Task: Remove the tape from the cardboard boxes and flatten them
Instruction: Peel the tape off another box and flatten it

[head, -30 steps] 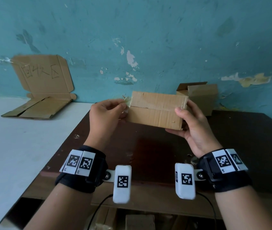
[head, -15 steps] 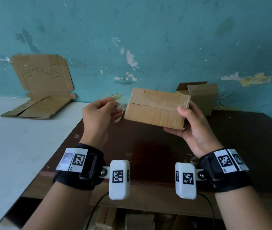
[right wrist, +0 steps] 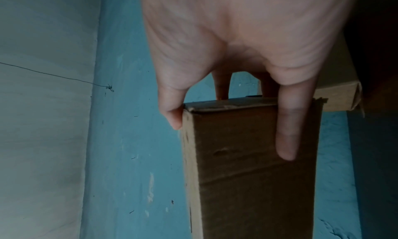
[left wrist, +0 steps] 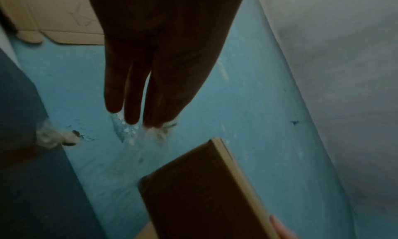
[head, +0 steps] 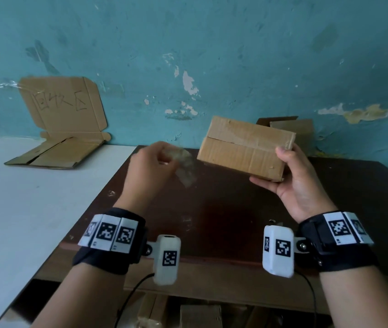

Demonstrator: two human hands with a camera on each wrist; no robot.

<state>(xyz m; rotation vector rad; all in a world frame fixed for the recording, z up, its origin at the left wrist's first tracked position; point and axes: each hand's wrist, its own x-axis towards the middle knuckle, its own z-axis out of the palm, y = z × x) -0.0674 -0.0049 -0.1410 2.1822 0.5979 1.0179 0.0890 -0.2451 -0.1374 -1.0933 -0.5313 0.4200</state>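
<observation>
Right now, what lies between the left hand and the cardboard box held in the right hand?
In the head view, only the peeled strip of clear tape, which the left hand pinches. It hangs free of the cardboard box that the right hand grips; behind the gap is bare brown table.

The right hand (head: 299, 183) grips a closed box (head: 242, 149) by its right end, held tilted above the dark tabletop (head: 223, 209). The left hand (head: 150, 169) pinches a strip of clear tape (head: 186, 170), hanging free just left of the box. Behind the box a second, open box (head: 295, 129) stands against the blue wall (head: 212, 43). Far left, flattened cardboard (head: 62, 119) leans on the wall over a white surface (head: 22, 209).
</observation>
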